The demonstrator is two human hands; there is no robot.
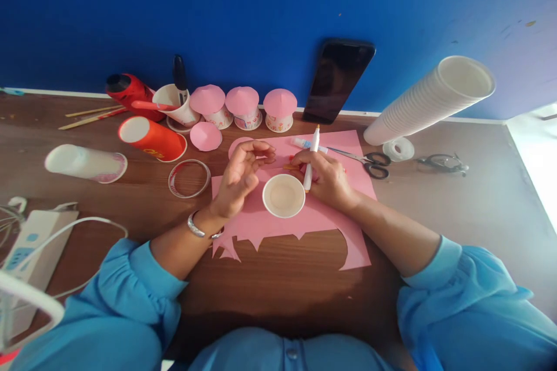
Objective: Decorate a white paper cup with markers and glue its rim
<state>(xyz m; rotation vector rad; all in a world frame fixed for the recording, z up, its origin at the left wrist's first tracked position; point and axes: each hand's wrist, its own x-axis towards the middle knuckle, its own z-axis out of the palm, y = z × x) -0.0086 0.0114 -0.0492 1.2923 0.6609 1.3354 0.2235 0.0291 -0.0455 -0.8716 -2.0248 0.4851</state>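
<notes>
Cup [284, 196]: we are looking down into a small, round, plain white cup with a smooth rim and a creamy inside. It is sitting on the pink paper [322, 223], between our left hand [237, 179] and our right hand [331, 179], and its mouth is facing up.
Pen [313, 148]: we are seeing a fat white pen, showing orange-brown at both ends. It is pointing down just beside the cup's right rim, and we cannot tell if it is touching.
Right fingers: they are gripping the pen around its middle.
Left fingers: they are bending a little and spreading loosely open, near the cup's left side.
Paper edge: it is looking jagged on our side, with round bites cut out.
Red cup [163, 139]: it is wearing yellow letters, but we are having trouble reading them.
Tube [300, 142]: it is lying behind the pen and showing blue print, too small for us to read.
Little houses [281, 105]: three are standing in a row, wearing pink pointy roofs and bright drawings.
</notes>
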